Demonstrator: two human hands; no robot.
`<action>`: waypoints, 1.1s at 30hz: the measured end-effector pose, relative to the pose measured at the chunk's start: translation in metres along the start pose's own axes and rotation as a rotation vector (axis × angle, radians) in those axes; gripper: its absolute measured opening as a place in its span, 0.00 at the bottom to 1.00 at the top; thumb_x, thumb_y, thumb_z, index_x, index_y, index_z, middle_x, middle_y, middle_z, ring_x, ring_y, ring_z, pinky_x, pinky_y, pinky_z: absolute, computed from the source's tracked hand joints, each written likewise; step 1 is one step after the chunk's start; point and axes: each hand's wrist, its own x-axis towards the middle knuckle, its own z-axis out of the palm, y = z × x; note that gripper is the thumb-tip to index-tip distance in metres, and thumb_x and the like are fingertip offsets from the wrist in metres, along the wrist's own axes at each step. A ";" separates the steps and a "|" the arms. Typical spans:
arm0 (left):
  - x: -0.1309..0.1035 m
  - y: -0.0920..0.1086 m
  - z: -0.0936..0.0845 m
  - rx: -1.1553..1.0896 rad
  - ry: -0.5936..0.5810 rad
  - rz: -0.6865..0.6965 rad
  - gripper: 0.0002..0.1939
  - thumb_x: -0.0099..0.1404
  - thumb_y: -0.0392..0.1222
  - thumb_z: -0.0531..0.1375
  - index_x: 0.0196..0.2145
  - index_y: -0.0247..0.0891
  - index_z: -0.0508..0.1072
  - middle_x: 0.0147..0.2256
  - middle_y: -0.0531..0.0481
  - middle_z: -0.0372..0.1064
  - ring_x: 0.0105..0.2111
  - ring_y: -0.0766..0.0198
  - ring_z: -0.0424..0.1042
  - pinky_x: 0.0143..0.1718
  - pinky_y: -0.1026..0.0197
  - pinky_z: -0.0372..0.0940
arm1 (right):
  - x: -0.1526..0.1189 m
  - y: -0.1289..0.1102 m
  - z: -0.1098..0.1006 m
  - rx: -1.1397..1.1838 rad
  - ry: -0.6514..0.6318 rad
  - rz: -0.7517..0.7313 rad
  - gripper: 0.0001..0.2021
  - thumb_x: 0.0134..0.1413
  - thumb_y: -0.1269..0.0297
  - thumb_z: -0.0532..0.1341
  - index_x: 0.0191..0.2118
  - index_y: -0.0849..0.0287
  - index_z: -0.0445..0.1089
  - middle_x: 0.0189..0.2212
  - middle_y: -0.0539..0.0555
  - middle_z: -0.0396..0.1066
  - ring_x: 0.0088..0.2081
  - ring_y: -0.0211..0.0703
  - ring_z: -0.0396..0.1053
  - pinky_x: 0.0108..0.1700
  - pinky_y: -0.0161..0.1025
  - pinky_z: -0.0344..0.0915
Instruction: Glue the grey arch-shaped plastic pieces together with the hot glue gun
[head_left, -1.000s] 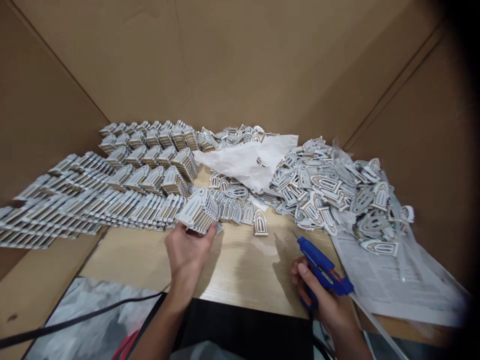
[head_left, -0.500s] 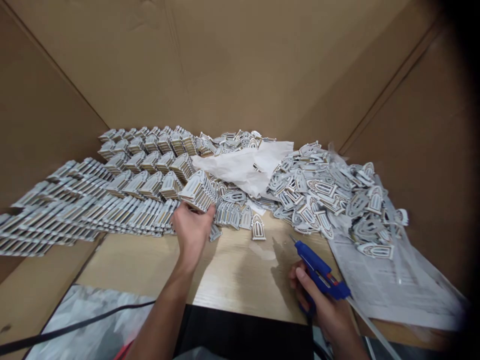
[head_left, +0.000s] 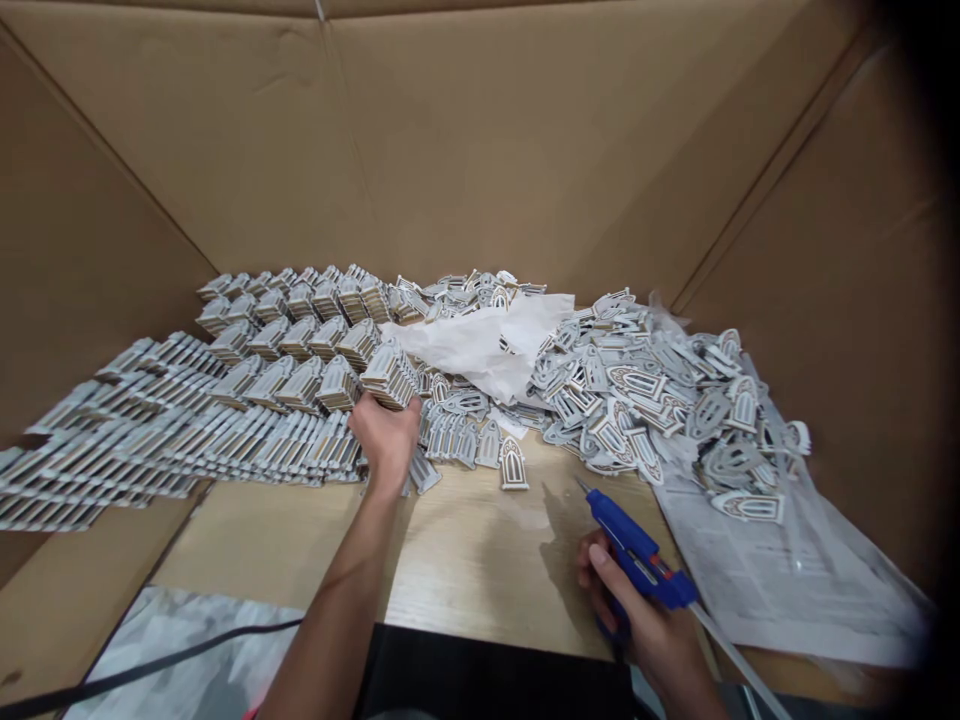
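Observation:
My left hand [head_left: 386, 430] grips the lower end of a stack of arched window-shaped pieces [head_left: 390, 372], at the right end of the front row of stacks. My right hand [head_left: 630, 600] is wrapped round a blue glue gun [head_left: 634, 545], whose nozzle points up and to the left over the wooden table [head_left: 457, 550]. A single arched piece [head_left: 513, 464] with brown trim lies face up between the hands. To its left, several grey pieces [head_left: 457, 438] lean over one another in a short row.
Rows of stacked pieces [head_left: 300, 335] fill the left side. Loose pieces [head_left: 637, 380] are heaped at the right, partly on plastic and paper [head_left: 780, 590]. White crumpled paper [head_left: 487, 345] lies at the back. Cardboard walls [head_left: 525, 140] enclose the table; a black cable [head_left: 187, 655] crosses the lower left.
My left hand and its stack sit slightly deeper among the neighbouring stacks. The view has tilted up a little. My right hand keeps the same hold on the glue gun.

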 end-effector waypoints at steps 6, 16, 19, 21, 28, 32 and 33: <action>0.005 -0.004 0.013 0.052 0.025 -0.034 0.19 0.57 0.44 0.70 0.44 0.31 0.84 0.46 0.31 0.85 0.50 0.37 0.84 0.57 0.45 0.73 | 0.000 0.002 -0.001 0.008 -0.003 0.006 0.21 0.65 0.42 0.71 0.37 0.58 0.76 0.27 0.52 0.75 0.17 0.33 0.62 0.20 0.33 0.57; 0.016 0.003 0.022 0.100 0.031 -0.082 0.17 0.59 0.41 0.69 0.46 0.31 0.84 0.47 0.29 0.84 0.53 0.34 0.82 0.59 0.43 0.72 | -0.001 0.002 0.000 0.026 0.003 0.015 0.22 0.64 0.41 0.71 0.39 0.58 0.77 0.27 0.52 0.75 0.18 0.33 0.62 0.20 0.34 0.57; 0.018 0.006 0.022 0.096 0.020 -0.090 0.17 0.60 0.40 0.69 0.46 0.30 0.84 0.48 0.28 0.84 0.55 0.35 0.81 0.60 0.43 0.72 | -0.001 0.003 0.001 0.032 0.026 0.013 0.21 0.64 0.42 0.72 0.40 0.58 0.76 0.27 0.52 0.75 0.18 0.33 0.62 0.21 0.35 0.57; 0.019 0.007 0.024 0.100 0.021 -0.107 0.18 0.61 0.40 0.68 0.47 0.27 0.83 0.49 0.25 0.83 0.54 0.34 0.81 0.61 0.42 0.71 | -0.001 0.003 0.001 0.036 0.023 0.009 0.21 0.64 0.42 0.72 0.39 0.58 0.76 0.27 0.52 0.76 0.18 0.33 0.62 0.21 0.35 0.57; 0.017 0.007 0.030 0.096 0.041 -0.122 0.23 0.63 0.39 0.68 0.52 0.21 0.79 0.51 0.19 0.80 0.57 0.31 0.79 0.64 0.38 0.70 | -0.001 0.002 0.000 0.031 -0.010 -0.004 0.21 0.66 0.42 0.71 0.39 0.57 0.75 0.28 0.51 0.74 0.18 0.33 0.63 0.21 0.35 0.57; 0.008 0.005 0.029 0.057 0.031 -0.084 0.24 0.61 0.40 0.69 0.53 0.22 0.78 0.49 0.22 0.80 0.55 0.32 0.80 0.63 0.37 0.70 | 0.001 0.005 -0.001 0.054 -0.015 0.005 0.21 0.65 0.41 0.70 0.39 0.57 0.74 0.28 0.51 0.74 0.19 0.34 0.63 0.21 0.35 0.56; 0.004 0.005 0.028 0.043 0.028 -0.066 0.25 0.61 0.39 0.68 0.54 0.23 0.77 0.48 0.24 0.80 0.55 0.33 0.80 0.63 0.37 0.70 | 0.002 0.005 -0.001 0.063 -0.023 0.013 0.21 0.65 0.41 0.71 0.39 0.57 0.73 0.27 0.51 0.74 0.19 0.34 0.63 0.21 0.35 0.56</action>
